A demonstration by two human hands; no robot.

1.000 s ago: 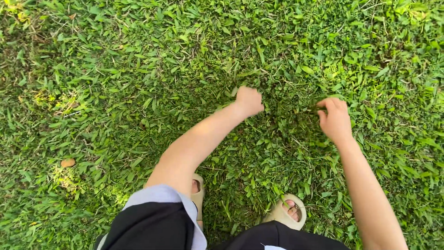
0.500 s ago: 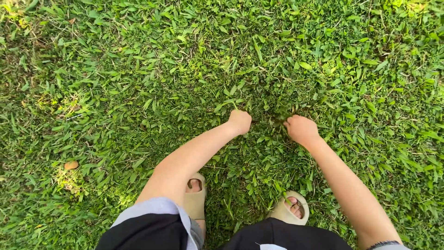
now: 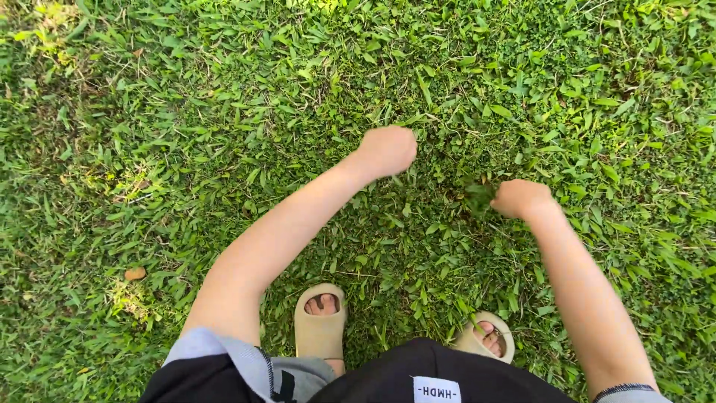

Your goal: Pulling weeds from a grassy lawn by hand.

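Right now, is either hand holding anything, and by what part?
The right hand is closed on a tuft of grass, gripping one end while the blades stick out. The left hand is a fist; nothing shows in it.

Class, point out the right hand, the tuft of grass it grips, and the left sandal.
right hand (image 3: 522, 198), head view, knuckles
tuft of grass (image 3: 479, 195), head view, middle
left sandal (image 3: 319, 328), head view, strap

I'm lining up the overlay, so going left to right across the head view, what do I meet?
Brown dry leaf on the grass → left sandal → left hand, closed in a fist → tuft of pulled grass → right hand, closed on the tuft.
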